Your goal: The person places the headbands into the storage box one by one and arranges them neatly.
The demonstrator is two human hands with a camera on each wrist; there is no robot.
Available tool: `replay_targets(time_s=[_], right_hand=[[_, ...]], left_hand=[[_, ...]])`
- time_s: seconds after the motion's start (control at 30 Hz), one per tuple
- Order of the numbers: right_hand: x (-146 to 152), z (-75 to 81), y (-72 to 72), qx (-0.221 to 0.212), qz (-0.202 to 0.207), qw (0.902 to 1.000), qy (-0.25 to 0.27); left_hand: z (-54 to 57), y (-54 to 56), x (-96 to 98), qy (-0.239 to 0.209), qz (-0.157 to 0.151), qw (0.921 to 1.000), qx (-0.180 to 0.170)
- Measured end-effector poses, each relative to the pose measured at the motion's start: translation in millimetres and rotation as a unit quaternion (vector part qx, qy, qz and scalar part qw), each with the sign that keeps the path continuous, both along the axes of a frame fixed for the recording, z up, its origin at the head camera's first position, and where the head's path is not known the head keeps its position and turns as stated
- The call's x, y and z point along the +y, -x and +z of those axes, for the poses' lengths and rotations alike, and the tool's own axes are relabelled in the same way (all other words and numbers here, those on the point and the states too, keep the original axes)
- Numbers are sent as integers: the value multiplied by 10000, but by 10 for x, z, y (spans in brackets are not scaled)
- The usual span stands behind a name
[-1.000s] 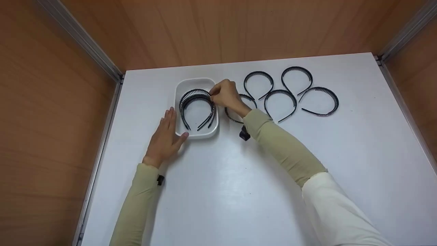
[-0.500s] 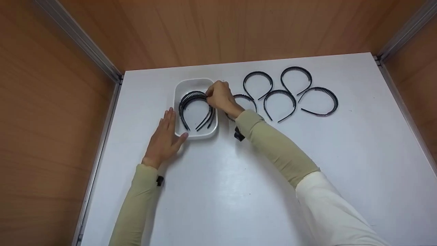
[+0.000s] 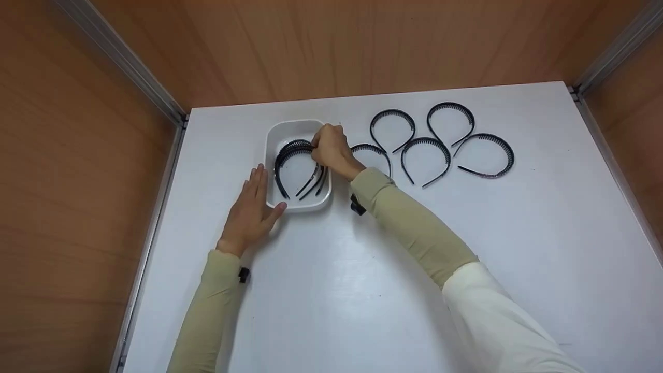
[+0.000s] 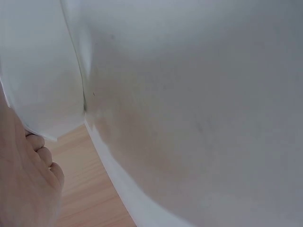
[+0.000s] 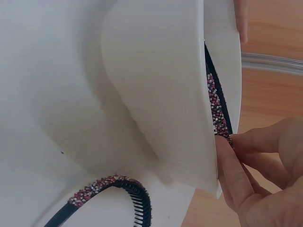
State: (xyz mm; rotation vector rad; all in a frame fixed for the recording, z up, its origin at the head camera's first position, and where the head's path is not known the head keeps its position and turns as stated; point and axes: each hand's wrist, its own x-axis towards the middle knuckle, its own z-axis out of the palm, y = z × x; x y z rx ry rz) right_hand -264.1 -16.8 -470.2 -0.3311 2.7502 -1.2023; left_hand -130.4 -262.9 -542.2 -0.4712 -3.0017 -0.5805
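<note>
Inside a white plastic tub (image 3: pixel 299 208) lie several black toothed headbands (image 3: pixel 280 165), nested with their ends toward the person. My right hand (image 3: pixel 331 149) reaches over the tub's right rim and pinches one of them. In the right wrist view, the thumb and fingers of that hand (image 5: pixel 265 175) grip a headband (image 5: pixel 217 106) covered in pink and silver beads, partly hidden behind the tub wall. My left hand (image 3: pixel 246 215) lies with straight fingers along the tub's left side, thumb at the front corner. The left wrist view catches that hand (image 4: pixel 28 175) beside the tub (image 4: pixel 42 71).
Right of the tub, several more headbands (image 3: pixel 426 140) lie spread on the white table (image 3: pixel 331 290). The nearest headband (image 3: pixel 387 158) is partly covered by the right forearm. Wooden panels (image 3: pixel 331 52) stand behind and at both sides of the table.
My right hand has moved slightly left and further over the tub, and the headband it pinches has settled closer to the others. The left hand has stayed in place.
</note>
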Motion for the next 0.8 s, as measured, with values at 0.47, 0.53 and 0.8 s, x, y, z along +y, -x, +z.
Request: replay_targets(time_s=[0.47, 0.53, 0.8], right_hand=[[-39, 23, -21, -158, 244, 9994, -191], [-44, 19, -24, -153, 265, 9993, -220], [-46, 19, -36, 52, 229, 9991, -359]], left_hand=[[-4, 5, -3, 11, -3, 10000, -53], [-9, 3, -4, 7, -4, 10000, -33], [-5, 4, 4, 6, 50, 10000, -53]])
